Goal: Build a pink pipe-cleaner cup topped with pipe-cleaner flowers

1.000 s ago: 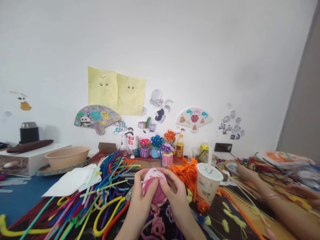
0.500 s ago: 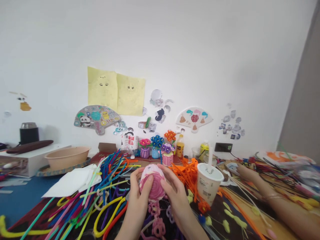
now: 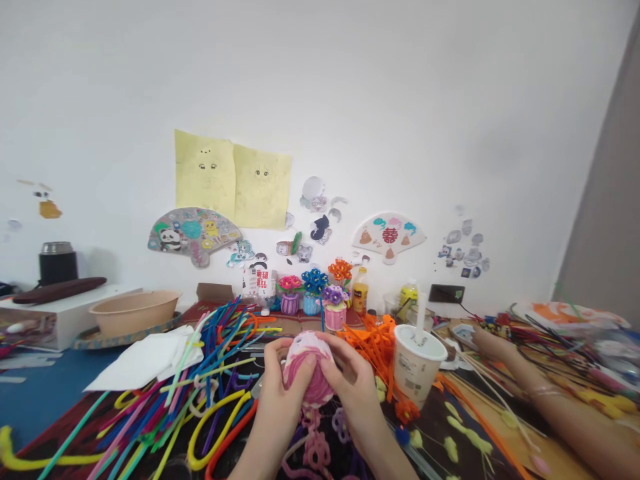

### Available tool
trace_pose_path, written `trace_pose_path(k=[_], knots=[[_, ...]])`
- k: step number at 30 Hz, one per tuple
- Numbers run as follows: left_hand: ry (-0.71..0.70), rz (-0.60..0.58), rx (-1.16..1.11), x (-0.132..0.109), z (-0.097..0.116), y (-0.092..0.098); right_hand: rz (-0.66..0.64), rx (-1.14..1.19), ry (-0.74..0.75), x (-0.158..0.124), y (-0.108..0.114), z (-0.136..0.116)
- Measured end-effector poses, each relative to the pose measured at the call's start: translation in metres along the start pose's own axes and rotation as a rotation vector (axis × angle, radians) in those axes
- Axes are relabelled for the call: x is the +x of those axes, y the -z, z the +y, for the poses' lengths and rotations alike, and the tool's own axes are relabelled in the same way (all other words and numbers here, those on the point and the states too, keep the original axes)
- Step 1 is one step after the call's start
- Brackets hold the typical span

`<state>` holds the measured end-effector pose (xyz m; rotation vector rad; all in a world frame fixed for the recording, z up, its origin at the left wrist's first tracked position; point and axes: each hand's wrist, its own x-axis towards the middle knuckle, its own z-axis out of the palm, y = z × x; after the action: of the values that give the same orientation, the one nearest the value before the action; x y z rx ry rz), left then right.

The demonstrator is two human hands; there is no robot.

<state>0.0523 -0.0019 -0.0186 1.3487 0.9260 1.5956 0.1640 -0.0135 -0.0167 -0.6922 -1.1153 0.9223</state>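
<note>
Between my two hands is a small pink and white pot coiled from pipe cleaners (image 3: 315, 370), its spiral pink base turned toward me. My left hand (image 3: 280, 383) wraps its left side, with the thumb pressed on the spiral. My right hand (image 3: 353, 380) grips the right side, thumb also on the base near the other thumb. Below the pot lie pink pipe-cleaner flower loops (image 3: 316, 448). Behind it stand finished pots with pipe-cleaner flowers, among them a pink one with purple flowers (image 3: 335, 313) and a blue one (image 3: 313, 303).
Loose coloured pipe cleaners (image 3: 145, 413) and white tissues (image 3: 145, 360) spread at left. At right are orange pipe-cleaner pieces (image 3: 373, 350) and a paper cup (image 3: 417, 373) with a straw. Another person's arm (image 3: 540, 393) reaches in from the right. A beige basin (image 3: 135, 313) stands back left.
My left thumb has slid up and right across the spiral base, closer to my right thumb. The pot has tilted slightly between my hands. The other person's arm stays about the same.
</note>
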Motion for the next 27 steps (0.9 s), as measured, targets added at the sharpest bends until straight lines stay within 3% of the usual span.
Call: trace_pose_path(k=[7, 11, 16, 22, 27], knots=[[0.058, 0.071, 0.053, 0.002, 0.001, 0.003, 0.005, 0.008, -0.048, 0.001, 0.001, 0.002], [0.073, 0.063, 0.044, 0.006, 0.000, 0.005, -0.061, 0.060, -0.117, 0.002, 0.004, 0.004], [0.049, 0.008, 0.024, 0.010, -0.002, 0.008, -0.037, -0.010, -0.054, 0.002, 0.006, 0.005], [0.047, 0.023, 0.033, 0.010, 0.005, 0.010, -0.029, -0.027, -0.006, 0.001, 0.003, 0.004], [0.082, 0.033, -0.013, 0.012, 0.006, 0.013, -0.095, 0.058, -0.035, 0.001, 0.003, 0.003]])
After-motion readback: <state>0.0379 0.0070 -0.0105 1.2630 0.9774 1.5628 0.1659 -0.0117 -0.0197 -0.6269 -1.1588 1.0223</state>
